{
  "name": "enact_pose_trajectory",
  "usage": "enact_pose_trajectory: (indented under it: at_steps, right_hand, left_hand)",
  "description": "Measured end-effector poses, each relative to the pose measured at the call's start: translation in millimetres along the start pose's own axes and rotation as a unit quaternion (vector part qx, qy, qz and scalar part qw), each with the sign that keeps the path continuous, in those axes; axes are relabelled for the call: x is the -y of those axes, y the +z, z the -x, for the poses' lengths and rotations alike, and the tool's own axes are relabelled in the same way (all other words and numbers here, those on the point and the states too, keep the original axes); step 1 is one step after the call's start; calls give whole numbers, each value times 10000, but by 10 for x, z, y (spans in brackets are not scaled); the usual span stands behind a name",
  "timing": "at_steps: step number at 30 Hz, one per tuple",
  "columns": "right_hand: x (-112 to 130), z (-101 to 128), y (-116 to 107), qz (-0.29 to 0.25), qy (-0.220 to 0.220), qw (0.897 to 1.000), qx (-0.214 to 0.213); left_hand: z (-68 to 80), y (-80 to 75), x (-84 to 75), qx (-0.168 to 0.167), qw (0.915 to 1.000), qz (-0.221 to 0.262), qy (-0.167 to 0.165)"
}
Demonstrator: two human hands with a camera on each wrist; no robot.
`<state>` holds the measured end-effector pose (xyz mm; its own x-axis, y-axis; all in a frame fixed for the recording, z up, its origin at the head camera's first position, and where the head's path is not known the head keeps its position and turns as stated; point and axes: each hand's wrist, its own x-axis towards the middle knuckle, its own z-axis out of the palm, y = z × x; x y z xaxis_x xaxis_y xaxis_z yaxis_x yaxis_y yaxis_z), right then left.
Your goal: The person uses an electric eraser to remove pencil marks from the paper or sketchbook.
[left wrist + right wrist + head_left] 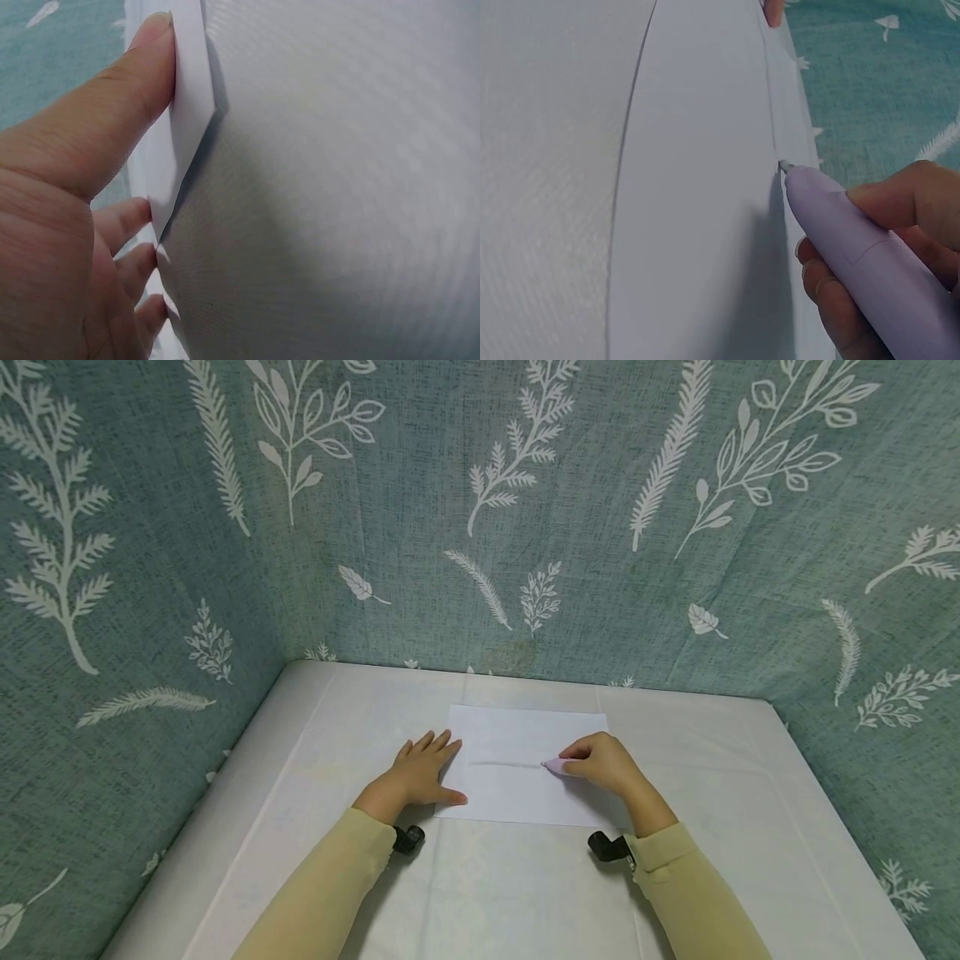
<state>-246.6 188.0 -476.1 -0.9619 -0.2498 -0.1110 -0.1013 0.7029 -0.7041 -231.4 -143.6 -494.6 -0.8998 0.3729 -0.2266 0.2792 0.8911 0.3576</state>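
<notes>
Fingers of the right hand (pixel 603 764) curl round one pale lilac plastic pen-shaped tool (pixel 862 259), thumb on top and the other fingertips underneath, as the right wrist view shows. Its small grey tip touches one white rectangular sheet of paper (pixel 517 777), right at the end of a thin straight line (pixel 504 764) that runs across the sheet's middle toward the other hand. I cannot tell whether that line is a cut or a drawn mark. No brand, label or writing can be read on the tool or on the paper.

At the sheet's left edge the left hand (pixel 420 772) lies flat, fingers straight and spread, gripping nothing; its thumb (pixel 131 97) presses on the sheet's near left corner, and the fingertips reach over the left edge further back.

Both arms wear pale yellow sleeves (pixel 330 893), two in all, and a small black camera mount (pixel 408 838) sits at each wrist.

The sheet lies near the middle of a table covered with a white cloth (pixel 525 893), closer to its far edge. Teal fabric printed with white leaves and fern sprigs (pixel 525 510) hangs behind and on both sides.
</notes>
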Motion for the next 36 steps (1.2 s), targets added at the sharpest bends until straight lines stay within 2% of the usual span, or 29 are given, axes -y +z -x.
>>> enact_pose_trajectory:
  at_steps: [9,21,24,28,36]
  right_hand:
    - [20,-3,5,91,26,9999,70]
    - [37,-1,8,193,31,9998,21]
    - [36,-5,10,193,21,9998,-52]
    - [45,-9,12,196,-40,9998,64]
    - [58,-6,11,248,76,9997,5]
  left_hand:
    - [33,-48,-41,105,9999,15,-74]
    - [28,-40,-38,36,9999,120,-11]
    - [21,-44,-41,77,9999,74,-58]
    - [10,-42,-39,100,9999,26,-78]
    - [13,-39,-39,99,9999,-8,-85]
